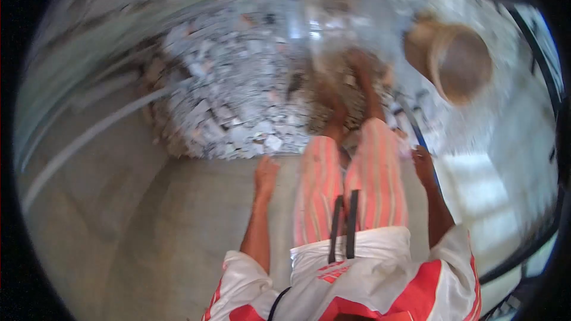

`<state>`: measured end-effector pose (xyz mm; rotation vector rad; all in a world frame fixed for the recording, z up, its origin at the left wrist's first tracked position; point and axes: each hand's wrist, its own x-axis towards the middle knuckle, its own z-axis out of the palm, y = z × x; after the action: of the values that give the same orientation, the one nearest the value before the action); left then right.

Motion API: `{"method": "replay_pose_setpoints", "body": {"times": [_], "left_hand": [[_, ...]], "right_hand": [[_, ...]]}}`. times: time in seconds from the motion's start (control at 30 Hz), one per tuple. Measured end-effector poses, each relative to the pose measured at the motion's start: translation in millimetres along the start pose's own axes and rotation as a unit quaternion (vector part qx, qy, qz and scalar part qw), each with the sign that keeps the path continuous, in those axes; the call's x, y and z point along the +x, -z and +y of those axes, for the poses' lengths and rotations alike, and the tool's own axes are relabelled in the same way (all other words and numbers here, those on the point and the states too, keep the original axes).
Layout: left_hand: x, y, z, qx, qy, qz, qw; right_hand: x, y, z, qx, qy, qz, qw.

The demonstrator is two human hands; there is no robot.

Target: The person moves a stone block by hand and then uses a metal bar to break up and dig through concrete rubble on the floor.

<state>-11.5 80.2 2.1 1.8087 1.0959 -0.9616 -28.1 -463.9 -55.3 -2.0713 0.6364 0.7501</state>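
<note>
The view looks straight down the person's own body to the floor, and the whole picture is blurred. The left hand (266,173) hangs beside the left thigh, well above the smooth grey concrete floor (119,202), and holds nothing; its fingers look loosely curled, though the blur hides how far they are closed. The right hand (423,163) hangs beside the right thigh, also holding nothing, fingers relaxed and slightly bent; again the exact spread cannot be told.

Between the hands are the person's legs in pink and orange striped trousers (351,184), with two dark straps (344,226) hanging over them from a white and red shirt (357,273). The feet stand at the near edge of a wide heap of pale grey and white broken rubble pieces (238,95), which spreads far and left across the floor. At the far right, well apart from the right hand, lies a round tan woven basket (458,62), tipped so its open mouth faces the camera. A dark curved hose or cable (425,154) runs along the floor just right of the right hand.
</note>
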Motion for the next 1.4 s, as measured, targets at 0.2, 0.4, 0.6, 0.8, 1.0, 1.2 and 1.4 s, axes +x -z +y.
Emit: {"method": "replay_pose_setpoints", "body": {"times": [0.2,0.4,0.6,0.8,1.0,1.2,1.4], "left_hand": [[-6,22,48,-0.028,0.015,-0.003,0.999],[-5,17,93,0.040,-0.014,-0.001,0.999],[7,-8,121,0.066,-0.037,-0.049,0.996],[15,-27,103,0.089,-0.022,-0.055,0.994],[21,-45,92,0.122,0.037,-0.030,0.991],[18,-50,84,0.115,0.026,-0.032,0.993],[2,-49,89,0.115,0.027,-0.024,0.993]], "right_hand": [[-85,21,-5,-0.068,-0.071,0.109,0.989],[-44,91,-10,-0.326,0.005,0.184,0.927],[33,92,77,-0.228,-0.210,-0.010,0.951],[129,22,94,-0.205,-0.207,-0.090,0.952],[172,-26,148,-0.191,-0.205,-0.096,0.955],[107,-32,166,-0.207,-0.207,-0.001,0.956],[73,-17,128,-0.164,-0.184,0.012,0.969]]}}
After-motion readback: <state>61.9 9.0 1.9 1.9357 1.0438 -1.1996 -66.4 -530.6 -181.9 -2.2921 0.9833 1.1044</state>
